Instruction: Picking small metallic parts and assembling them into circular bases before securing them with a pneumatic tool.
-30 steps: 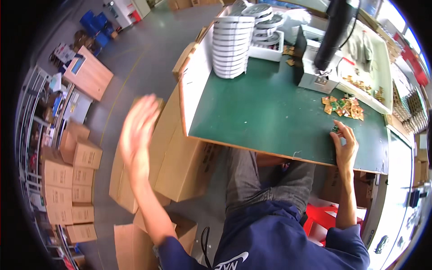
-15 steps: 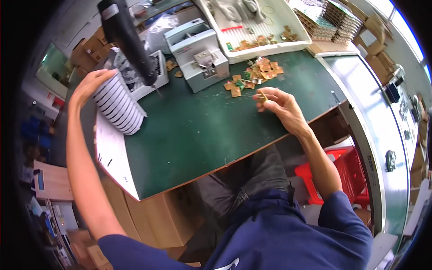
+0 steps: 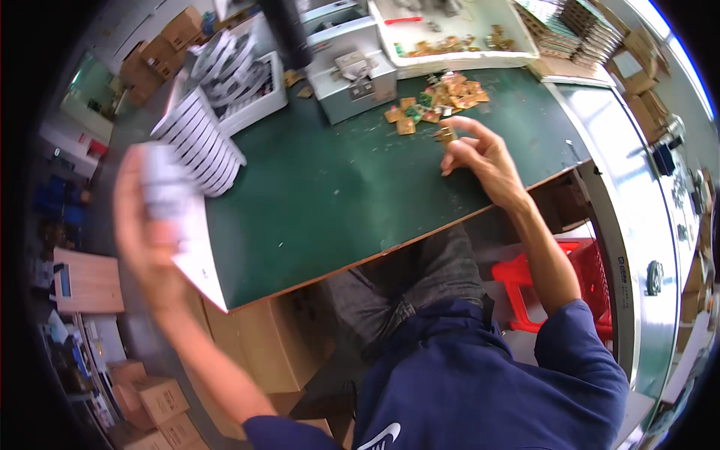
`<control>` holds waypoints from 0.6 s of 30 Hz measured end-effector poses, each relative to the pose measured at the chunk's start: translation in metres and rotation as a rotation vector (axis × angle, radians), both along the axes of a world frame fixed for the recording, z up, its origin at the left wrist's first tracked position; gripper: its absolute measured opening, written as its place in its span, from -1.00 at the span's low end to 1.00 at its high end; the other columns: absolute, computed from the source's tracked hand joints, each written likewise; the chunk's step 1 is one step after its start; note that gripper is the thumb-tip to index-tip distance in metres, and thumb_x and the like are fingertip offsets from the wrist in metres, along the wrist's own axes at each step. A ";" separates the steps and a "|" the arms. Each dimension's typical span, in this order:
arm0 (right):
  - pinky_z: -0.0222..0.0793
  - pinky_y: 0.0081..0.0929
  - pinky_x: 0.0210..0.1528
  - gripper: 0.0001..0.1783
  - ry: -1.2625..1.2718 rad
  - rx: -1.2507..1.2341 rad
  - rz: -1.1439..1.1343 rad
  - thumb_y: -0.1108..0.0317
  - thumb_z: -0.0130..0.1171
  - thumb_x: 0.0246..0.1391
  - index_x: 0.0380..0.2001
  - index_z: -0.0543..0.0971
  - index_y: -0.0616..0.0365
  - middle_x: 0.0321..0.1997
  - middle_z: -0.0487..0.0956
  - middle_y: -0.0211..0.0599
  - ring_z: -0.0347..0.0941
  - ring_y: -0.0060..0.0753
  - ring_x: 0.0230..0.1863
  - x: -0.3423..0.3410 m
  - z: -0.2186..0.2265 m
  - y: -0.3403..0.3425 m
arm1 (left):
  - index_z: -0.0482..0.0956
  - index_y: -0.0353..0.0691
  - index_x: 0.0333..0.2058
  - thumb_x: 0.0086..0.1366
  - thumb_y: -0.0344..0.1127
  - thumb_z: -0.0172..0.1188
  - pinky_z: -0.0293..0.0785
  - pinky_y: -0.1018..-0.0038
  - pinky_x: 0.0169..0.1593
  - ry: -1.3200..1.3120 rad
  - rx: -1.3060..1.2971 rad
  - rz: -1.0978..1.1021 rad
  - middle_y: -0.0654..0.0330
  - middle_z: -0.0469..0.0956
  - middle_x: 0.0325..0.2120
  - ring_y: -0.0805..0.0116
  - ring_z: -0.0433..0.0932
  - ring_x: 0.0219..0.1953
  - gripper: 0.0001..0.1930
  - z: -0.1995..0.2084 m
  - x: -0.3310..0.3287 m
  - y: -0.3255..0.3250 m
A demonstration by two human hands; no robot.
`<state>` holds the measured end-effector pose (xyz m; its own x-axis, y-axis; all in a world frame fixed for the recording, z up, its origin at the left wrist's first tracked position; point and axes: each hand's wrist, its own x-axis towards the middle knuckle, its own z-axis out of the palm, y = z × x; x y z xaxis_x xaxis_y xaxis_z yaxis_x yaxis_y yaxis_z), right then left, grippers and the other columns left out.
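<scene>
My left hand (image 3: 142, 232), smeared by motion, is closed on a white plastic piece (image 3: 161, 176) at the left edge of the table. Its exact shape is blurred. Just beyond it leans a stack of nested white plastic pieces (image 3: 199, 142) with dark gaps between them. Above the green tabletop on the right, my right hand (image 3: 484, 161) pinches a small brown circuit board (image 3: 446, 136) between thumb and fingers. Close by lies a loose pile of similar small brown circuit boards (image 3: 450, 96), some with green parts.
A black powered screwdriver (image 3: 286, 30) hangs over a grey machine (image 3: 360, 90). Left of it, a white bin (image 3: 259, 105) holds white and dark parts. A white foam tray (image 3: 480, 64) with more boards sits at the back. A red plastic stool (image 3: 517, 277) stands under the right side.
My left hand has come off the top of the stack toward me with a white plastic piece in it. The right hand still holds the small circuit board, its fingers slightly shifted.
</scene>
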<state>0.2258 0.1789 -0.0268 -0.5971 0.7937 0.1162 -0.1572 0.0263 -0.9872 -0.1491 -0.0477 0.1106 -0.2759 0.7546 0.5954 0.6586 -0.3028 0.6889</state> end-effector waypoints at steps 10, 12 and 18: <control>0.65 -0.40 0.00 -0.55 0.012 -0.074 -0.025 0.35 0.15 0.40 0.28 0.37 0.18 -0.10 0.67 -0.08 0.66 -0.36 -0.12 -0.006 0.007 -0.001 | 0.32 -0.27 0.34 -0.03 -0.14 0.57 0.36 0.11 0.35 0.303 -0.285 0.086 -0.08 0.37 0.29 -0.07 0.37 0.30 -0.04 -0.116 0.090 0.029; 0.63 -0.42 0.00 -0.59 -0.153 0.039 -0.017 0.38 0.19 0.38 0.22 0.44 0.17 -0.14 0.69 -0.14 0.65 -0.40 -0.14 -0.009 0.012 -0.001 | 0.27 -0.34 0.36 -0.03 0.02 0.58 0.32 0.11 0.39 0.306 -0.427 0.064 -0.12 0.32 0.34 -0.08 0.34 0.33 0.05 -0.114 0.087 0.031; 0.57 -0.41 -0.12 -0.65 -0.592 0.715 0.040 0.42 0.33 0.21 0.05 0.57 0.11 -0.31 0.67 -0.24 0.63 -0.44 -0.24 -0.022 0.037 -0.007 | 0.21 -0.35 0.40 -0.08 0.13 0.60 0.29 0.12 0.41 0.321 -0.590 -0.015 -0.13 0.36 0.31 -0.10 0.31 0.35 0.17 -0.101 0.077 0.029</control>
<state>0.2039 0.1719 0.0101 -0.7410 0.6281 0.2376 0.3529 0.6652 -0.6580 -0.0718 -0.0184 0.0091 -0.1406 0.9811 0.1326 0.8569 0.0535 0.5126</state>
